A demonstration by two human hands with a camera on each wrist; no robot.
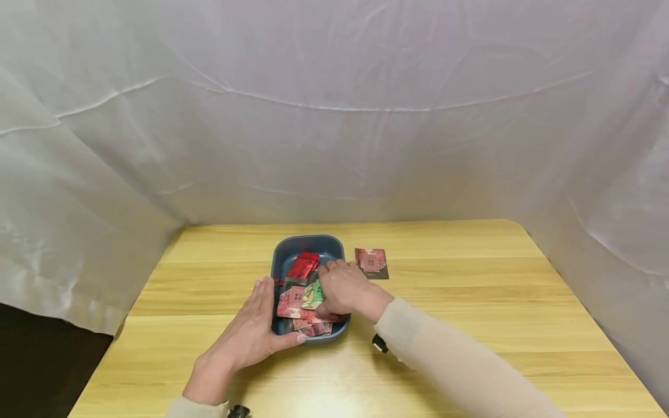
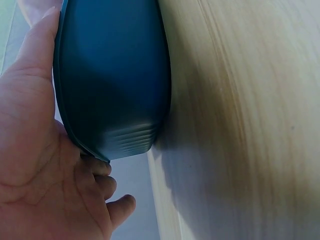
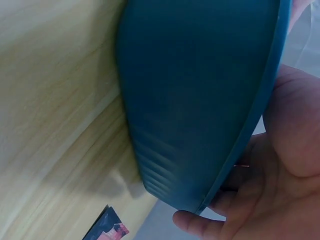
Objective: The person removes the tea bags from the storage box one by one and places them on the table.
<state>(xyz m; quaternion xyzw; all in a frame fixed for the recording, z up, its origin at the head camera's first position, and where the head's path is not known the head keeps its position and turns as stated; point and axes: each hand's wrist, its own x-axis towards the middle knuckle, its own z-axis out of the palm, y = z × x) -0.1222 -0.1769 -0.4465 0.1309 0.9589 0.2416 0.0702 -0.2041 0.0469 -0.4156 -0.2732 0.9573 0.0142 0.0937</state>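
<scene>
A dark blue rectangular tub (image 1: 280, 255) stands on the table and holds several flat sachets. My left hand (image 1: 251, 329) rests against its left side, fingers straight along the rim and thumb across the near corner. Inside the tub, my right hand (image 1: 342, 288) holds a green-labelled sachet (image 1: 312, 295) between thumb and fingers, which partly cover it. Around that lie a pink-and-red sachet (image 1: 292, 299), a shiny red packet (image 1: 304, 265) at the far end, and another reddish sachet (image 1: 316, 330) at the near end. Both wrist views show mainly the tub's outer wall (image 2: 115, 65).
One pink-and-black sachet (image 1: 371, 263) lies on the wooden table (image 1: 460, 325), just right of the tub's far end. Pale cloth sheets (image 1: 334, 151) hang behind the table and along both sides.
</scene>
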